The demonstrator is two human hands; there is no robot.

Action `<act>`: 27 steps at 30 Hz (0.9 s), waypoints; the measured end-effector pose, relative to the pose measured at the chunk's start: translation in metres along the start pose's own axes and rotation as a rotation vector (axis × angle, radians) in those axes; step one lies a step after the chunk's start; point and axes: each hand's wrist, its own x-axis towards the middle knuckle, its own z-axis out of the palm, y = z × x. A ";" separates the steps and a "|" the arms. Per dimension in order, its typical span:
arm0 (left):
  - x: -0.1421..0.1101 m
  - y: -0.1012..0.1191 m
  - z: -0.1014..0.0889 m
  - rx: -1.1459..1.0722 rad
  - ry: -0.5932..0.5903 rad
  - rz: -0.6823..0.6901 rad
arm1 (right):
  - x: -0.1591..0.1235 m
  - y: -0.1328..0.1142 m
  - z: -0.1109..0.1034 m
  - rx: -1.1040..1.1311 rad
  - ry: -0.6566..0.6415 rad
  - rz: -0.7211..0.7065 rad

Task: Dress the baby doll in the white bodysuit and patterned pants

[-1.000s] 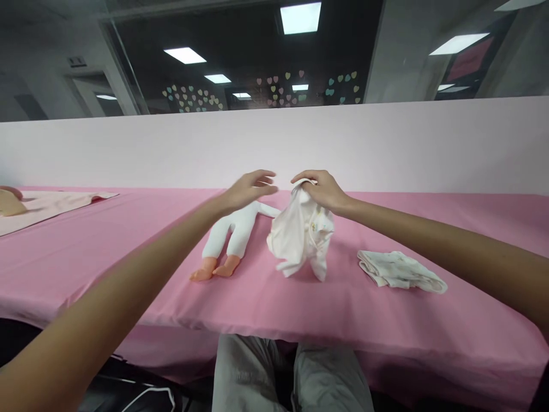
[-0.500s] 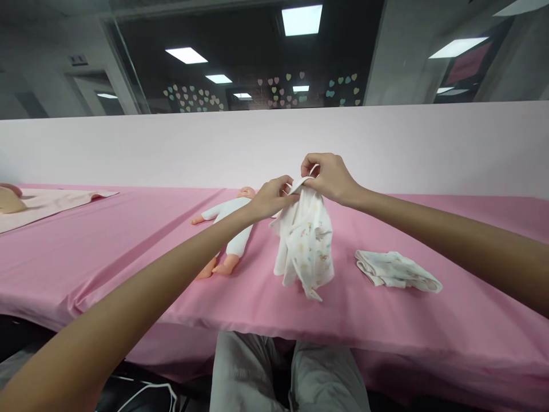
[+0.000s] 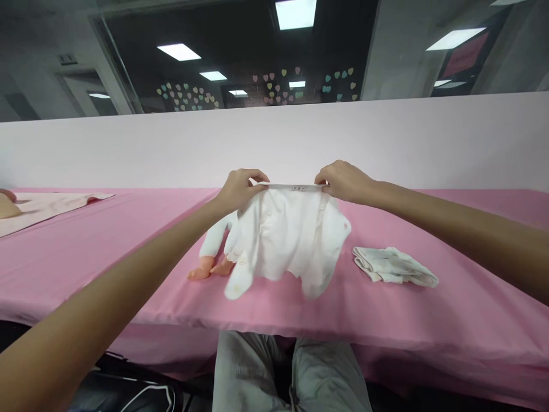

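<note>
Stretched between my two hands hangs a small white baby garment (image 3: 287, 234), its long edge pulled straight at the top and its lower parts dangling over the table. My left hand (image 3: 242, 187) pinches the left end of that edge. At the other end, my right hand (image 3: 343, 180) pinches it between thumb and fingers. Behind the cloth lies a baby doll (image 3: 213, 240) in white clothing; only its legs and feet show, the rest being hidden by the garment and my left hand. To the right rests a folded patterned cloth (image 3: 394, 266).
A pink sheet (image 3: 141, 234) covers the table, whose front edge is just above my knees. A white partition (image 3: 171, 149) with glass above stands behind it. At the far left, a pale pink cloth (image 3: 51, 207) lies under a skin-coloured object (image 3: 8, 206).
My hands have moved apart, my left hand going left and my right hand right. The bunched garment is now spread wide between them, covering more of the doll.
</note>
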 end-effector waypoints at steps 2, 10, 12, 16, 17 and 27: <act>0.001 -0.006 -0.006 0.041 0.012 -0.034 | 0.000 0.006 0.000 0.009 -0.037 0.012; 0.014 -0.035 -0.018 0.044 0.014 -0.144 | 0.001 0.030 0.002 0.045 -0.121 0.084; 0.017 -0.042 -0.022 0.061 0.044 -0.194 | 0.002 0.035 0.002 0.039 -0.140 0.142; 0.021 -0.046 -0.027 -0.001 -0.027 -0.258 | 0.005 0.044 -0.004 0.101 -0.097 0.228; 0.022 -0.044 -0.025 -0.052 -0.094 -0.257 | 0.006 0.044 -0.006 0.130 -0.080 0.238; 0.031 0.022 0.067 -0.509 -0.513 -0.106 | 0.027 0.025 -0.058 0.307 0.256 0.158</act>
